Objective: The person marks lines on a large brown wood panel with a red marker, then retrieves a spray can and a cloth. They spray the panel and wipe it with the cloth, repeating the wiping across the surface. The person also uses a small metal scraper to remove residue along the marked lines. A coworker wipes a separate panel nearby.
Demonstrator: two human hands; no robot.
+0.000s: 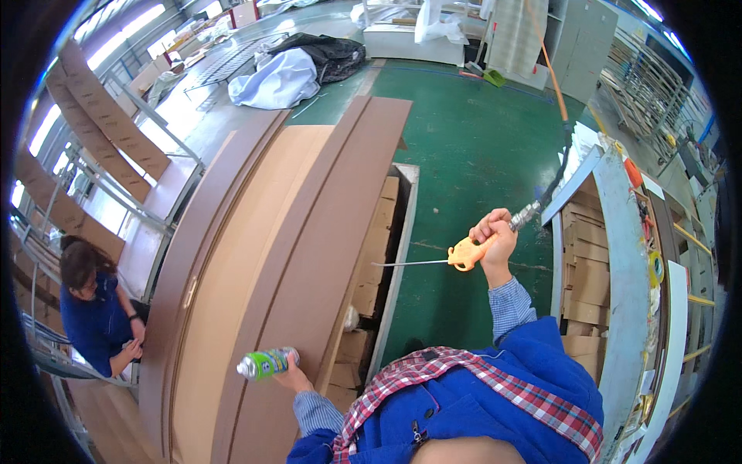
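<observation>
In my right hand (498, 241) is an orange air blow gun (468, 253), its thin metal nozzle pointing left over the edge of the near brown panel. A dark hose (558, 166) runs from the gun's metal coupling up to an orange line overhead. My left hand (294, 376) is closed round a green and silver spray can (267, 363), tilted on its side above the brown panel (309, 271). That long panel has a lengthwise groove and lies beside a tan board (232, 271) and another brown panel (174, 325).
A person in blue (97, 317) is at the far left side of the panels. Flattened cardboard (587, 271) fills a rack on my right, beside a bench (618, 232) with tools and tape. Under the panels stands a metal-edged cart (398, 271) holding cardboard. White and black sheeting (278, 77) lies beyond.
</observation>
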